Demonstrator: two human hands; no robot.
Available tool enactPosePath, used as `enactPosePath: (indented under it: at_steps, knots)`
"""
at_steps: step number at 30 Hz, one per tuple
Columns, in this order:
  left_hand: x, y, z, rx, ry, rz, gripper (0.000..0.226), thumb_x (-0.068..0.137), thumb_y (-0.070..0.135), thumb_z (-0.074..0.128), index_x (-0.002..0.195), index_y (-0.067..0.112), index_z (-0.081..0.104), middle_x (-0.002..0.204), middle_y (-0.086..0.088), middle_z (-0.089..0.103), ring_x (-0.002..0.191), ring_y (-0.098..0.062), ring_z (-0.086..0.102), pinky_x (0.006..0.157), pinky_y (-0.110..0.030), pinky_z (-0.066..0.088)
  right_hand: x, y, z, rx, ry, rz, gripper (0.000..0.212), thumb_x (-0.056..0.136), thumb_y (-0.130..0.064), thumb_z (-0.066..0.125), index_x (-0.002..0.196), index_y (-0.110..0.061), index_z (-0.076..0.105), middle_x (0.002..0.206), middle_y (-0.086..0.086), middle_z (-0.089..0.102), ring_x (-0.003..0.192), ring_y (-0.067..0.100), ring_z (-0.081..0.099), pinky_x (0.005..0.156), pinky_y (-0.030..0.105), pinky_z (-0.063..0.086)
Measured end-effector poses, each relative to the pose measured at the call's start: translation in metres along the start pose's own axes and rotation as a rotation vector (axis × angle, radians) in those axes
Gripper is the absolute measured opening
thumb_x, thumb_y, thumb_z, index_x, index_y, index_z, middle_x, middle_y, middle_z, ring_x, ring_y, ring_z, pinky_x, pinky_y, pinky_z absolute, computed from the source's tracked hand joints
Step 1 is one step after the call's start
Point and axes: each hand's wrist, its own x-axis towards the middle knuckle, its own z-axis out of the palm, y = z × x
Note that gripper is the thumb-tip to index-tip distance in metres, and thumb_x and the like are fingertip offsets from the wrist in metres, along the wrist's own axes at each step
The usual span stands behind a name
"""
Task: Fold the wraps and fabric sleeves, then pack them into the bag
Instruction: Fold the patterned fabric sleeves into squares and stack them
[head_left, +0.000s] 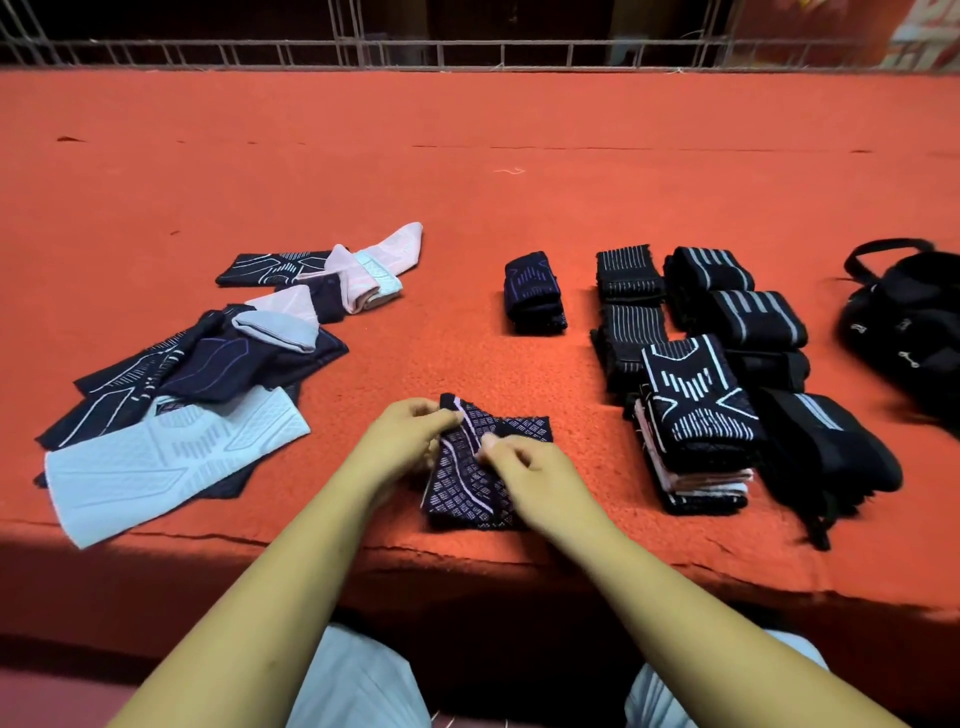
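- Both forearms come in from the bottom of the shot and meet over the near edge of the red cloth surface (467, 182), with the wrists pretty close together.
- The left hand (408, 431) has its fingers curled, pinching the top-left corner of the dark patterned sleeve (465, 493). That corner sits a bit off the cloth.
- The right hand (527, 467) is knuckles up, fingertips pinching the same sleeve near its middle, just beside the left hand.
- The sleeve lies right in front of the person, between the loose pile (171, 374) on the left and the folded stack (696, 421) on the right.
- The fingertips are kinda blurred, so I can't tell how many fingers are actually on the fabric. The right hand also covers the sleeve's lower right part.
- The bag (904, 332) is way over on the right, dark, smeary and cut off by the edge, so I can't tell if it's open.
- The rolled wraps (732, 296) sit beside the stack, black on black, so they're hard to count.
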Motion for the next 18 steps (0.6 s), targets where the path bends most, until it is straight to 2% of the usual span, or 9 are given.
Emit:
enactPosePath:
  at_steps: [2,4,7,9,10,12,14,16,18]
  knots:
    - [-0.005,0.006,0.011,-0.215,-0.068,0.012,0.013,0.101,0.013,0.051,0.097,0.005,0.060,0.063,-0.003,0.056,0.044,-0.008,0.049,0.044,-0.018,0.042,0.005,-0.006,-0.008,0.294,-0.002,0.155,0.043,0.099,-0.050,0.046,0.103,-0.014,0.068,0.093,0.003,0.076,0.091,0.015,0.071,0.088,0.038,0.054]
    - [-0.006,0.008,0.021,-0.350,-0.115,0.011,0.020,0.104,0.008,0.040,0.103,0.001,0.059,0.069,-0.008,0.063,0.052,-0.014,0.058,0.052,-0.021,0.051,0.007,-0.009,-0.018,0.505,-0.054,0.229,0.043,0.096,-0.049,0.053,0.105,-0.009,0.067,0.094,0.009,0.076,0.091,0.023,0.073,0.085,0.040,0.057]
    - [-0.006,0.009,0.033,-0.378,-0.038,0.035,0.023,0.102,-0.002,0.036,0.099,0.001,0.059,0.072,-0.010,0.065,0.055,-0.016,0.063,0.053,-0.020,0.053,0.000,-0.010,-0.026,0.580,-0.133,0.258,0.016,0.092,-0.024,0.067,0.087,-0.010,0.062,0.076,0.005,0.072,0.068,0.016,0.070,0.066,0.027,0.058]
    - [-0.004,0.006,0.039,-0.336,0.093,0.073,0.025,0.096,-0.008,0.038,0.092,0.005,0.059,0.070,-0.008,0.062,0.053,-0.014,0.062,0.048,-0.016,0.048,-0.003,-0.006,-0.025,0.564,-0.100,0.300,0.018,0.092,-0.001,0.059,0.077,-0.010,0.054,0.062,0.001,0.065,0.051,0.007,0.063,0.049,0.018,0.048]
    - [-0.002,0.003,0.041,-0.305,0.154,0.075,0.025,0.094,-0.008,0.039,0.089,0.008,0.058,0.070,-0.006,0.061,0.053,-0.013,0.060,0.046,-0.015,0.045,-0.002,-0.003,-0.024,0.551,-0.060,0.324,0.023,0.091,0.005,0.053,0.073,-0.011,0.053,0.062,0.002,0.063,0.049,0.007,0.061,0.047,0.018,0.047]
    - [-0.001,-0.005,0.044,-0.223,0.215,0.054,0.021,0.095,-0.004,0.045,0.087,0.012,0.056,0.074,-0.005,0.062,0.058,-0.013,0.058,0.048,-0.015,0.044,0.002,0.005,-0.021,0.563,0.061,0.380,0.022,0.088,0.007,0.049,0.077,-0.010,0.056,0.070,0.008,0.065,0.056,0.014,0.064,0.052,0.024,0.051]
    - [0.000,-0.013,0.046,-0.139,0.173,0.038,0.013,0.097,0.006,0.055,0.087,0.013,0.057,0.081,-0.007,0.065,0.065,-0.012,0.061,0.056,-0.018,0.049,0.006,0.010,-0.021,0.637,0.164,0.425,0.017,0.087,0.008,0.048,0.091,-0.007,0.057,0.077,0.013,0.067,0.062,0.019,0.066,0.059,0.030,0.055]
    - [0.000,-0.012,0.047,-0.117,0.099,0.025,0.011,0.098,0.018,0.060,0.090,0.010,0.060,0.088,-0.010,0.069,0.068,-0.013,0.065,0.063,-0.021,0.052,0.009,0.008,-0.024,0.748,0.154,0.436,0.020,0.090,0.008,0.047,0.102,-0.003,0.058,0.085,0.017,0.069,0.066,0.021,0.067,0.063,0.032,0.057]
    - [-0.001,-0.008,0.049,-0.226,-0.006,-0.013,0.018,0.098,0.025,0.060,0.098,0.007,0.064,0.092,-0.012,0.072,0.072,-0.016,0.068,0.071,-0.026,0.054,0.008,0.003,-0.028,0.865,0.086,0.396,0.023,0.094,0.008,0.045,0.111,0.001,0.058,0.092,0.019,0.069,0.072,0.022,0.068,0.065,0.031,0.058]
